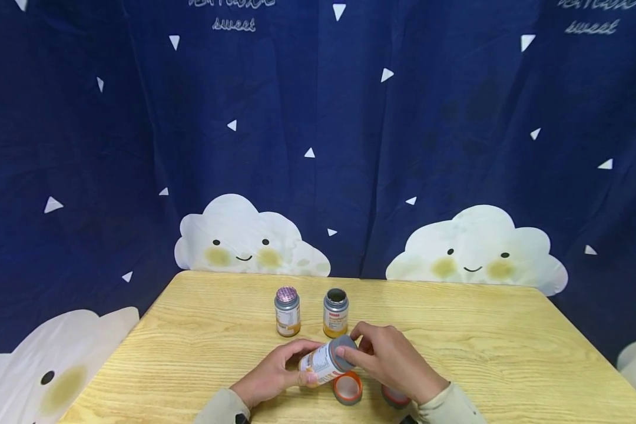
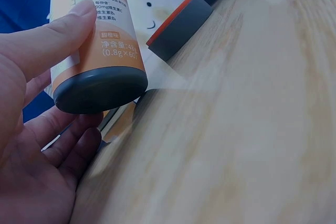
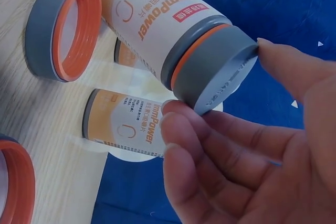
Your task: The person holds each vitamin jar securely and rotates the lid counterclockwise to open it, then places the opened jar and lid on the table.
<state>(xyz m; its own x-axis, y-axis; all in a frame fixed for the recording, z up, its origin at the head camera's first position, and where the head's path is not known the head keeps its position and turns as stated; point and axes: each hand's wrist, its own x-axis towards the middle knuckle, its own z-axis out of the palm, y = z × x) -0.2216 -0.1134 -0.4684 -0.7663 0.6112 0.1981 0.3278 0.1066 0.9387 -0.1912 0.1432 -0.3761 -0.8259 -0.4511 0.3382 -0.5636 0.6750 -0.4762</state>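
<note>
My left hand (image 1: 275,371) grips a white-and-orange vitamin bottle (image 1: 320,363) round its body, tilted above the table with its top toward the right. A grey cap (image 3: 218,69) with an orange inner ring sits on the bottle's neck. My right hand (image 1: 389,359) pinches this cap between thumb and fingertips. In the left wrist view the bottle's dark base (image 2: 102,90) faces the camera, with the left thumb across the label. Below the bottle lies a loose grey cap (image 1: 347,388), its orange inside up. Another loose cap (image 1: 396,397) is partly hidden under the right hand.
Two more bottles stand upright behind the hands. The left one (image 1: 288,312) has a shiny pinkish seal on its mouth; the right one (image 1: 336,313) shows a dark open mouth. A wooden table (image 1: 482,330) bears everything, with a blue cloud-printed curtain (image 1: 318,147) along its far edge.
</note>
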